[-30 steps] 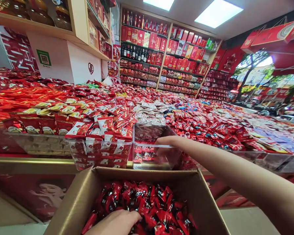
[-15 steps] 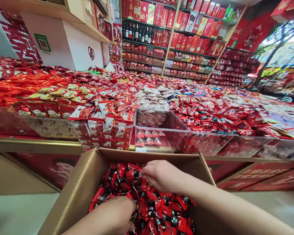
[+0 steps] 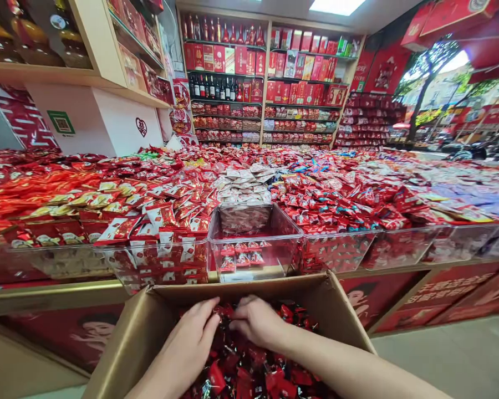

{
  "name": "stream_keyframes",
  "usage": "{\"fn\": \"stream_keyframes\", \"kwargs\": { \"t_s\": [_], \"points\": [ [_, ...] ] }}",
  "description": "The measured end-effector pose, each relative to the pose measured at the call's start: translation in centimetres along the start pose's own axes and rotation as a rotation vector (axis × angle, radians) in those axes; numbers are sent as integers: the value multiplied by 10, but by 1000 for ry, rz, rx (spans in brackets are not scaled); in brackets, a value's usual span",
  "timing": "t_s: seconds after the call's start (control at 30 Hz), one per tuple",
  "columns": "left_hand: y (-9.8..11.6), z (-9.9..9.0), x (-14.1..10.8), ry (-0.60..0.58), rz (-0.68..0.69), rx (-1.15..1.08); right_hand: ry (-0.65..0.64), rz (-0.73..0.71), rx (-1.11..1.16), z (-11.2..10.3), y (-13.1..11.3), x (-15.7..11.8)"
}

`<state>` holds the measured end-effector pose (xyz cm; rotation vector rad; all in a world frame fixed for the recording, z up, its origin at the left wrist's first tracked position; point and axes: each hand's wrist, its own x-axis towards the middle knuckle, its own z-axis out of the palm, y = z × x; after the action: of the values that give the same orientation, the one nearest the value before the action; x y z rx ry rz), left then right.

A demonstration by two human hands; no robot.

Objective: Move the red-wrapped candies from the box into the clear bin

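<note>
A brown cardboard box [image 3: 127,327] stands open below me, with many small red-and-black wrapped candies [image 3: 243,382] inside. Both hands reach into it near its far wall. My left hand [image 3: 189,338] lies on the candies, its fingers stretched forward and the thumb a little apart. Beside it on the right, my right hand [image 3: 260,324] is curled with its fingertips down among the wrapped candies, slightly blurred; what sits under the fingers is partly hidden. Just beyond the box is a clear plastic bin [image 3: 255,241] with a few red packets low in it.
Bins heaped with red-and-white packets [image 3: 162,221] adjoin the clear bin on the left, and red wrapped sweets [image 3: 328,210] on the right. The counter front [image 3: 399,302] runs behind the box. Shelves [image 3: 264,83] with bottles and red boxes line the back.
My view has tilted up. My left hand has moved forward beside my right hand, its fingers now stretched out. The right hand remains in the candies near the far wall.
</note>
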<state>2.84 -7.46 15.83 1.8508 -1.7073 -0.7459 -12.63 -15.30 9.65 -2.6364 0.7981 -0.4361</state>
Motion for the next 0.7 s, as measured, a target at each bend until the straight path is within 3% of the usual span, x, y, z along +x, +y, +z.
{"fn": "stream_keyframes", "kwargs": {
  "t_s": [0.07,0.13,0.2,0.23,0.3,0.37,0.5,0.7],
  "points": [
    [7,-7,0,-35,-176,-221,124,-143,85,-20,-7,-1],
    [15,-12,-4,-205,-314,-512,254,-230,124,-37,-13,-4],
    [22,-14,-8,-331,-341,-789,349,-261,179,-49,-19,-9],
    [25,-14,-9,-337,-322,-871,380,-264,231,-53,-21,-11],
    [28,-12,-11,-253,-243,-882,422,-221,383,-57,-25,-14],
    [27,-10,-10,-187,-168,-839,427,-88,621,-58,-28,-14],
    [22,-5,-7,-191,-62,-819,270,227,1171,-56,-34,-8],
    [25,-2,-9,-195,-67,-808,208,317,1310,-61,-36,-6]
  ]
}}
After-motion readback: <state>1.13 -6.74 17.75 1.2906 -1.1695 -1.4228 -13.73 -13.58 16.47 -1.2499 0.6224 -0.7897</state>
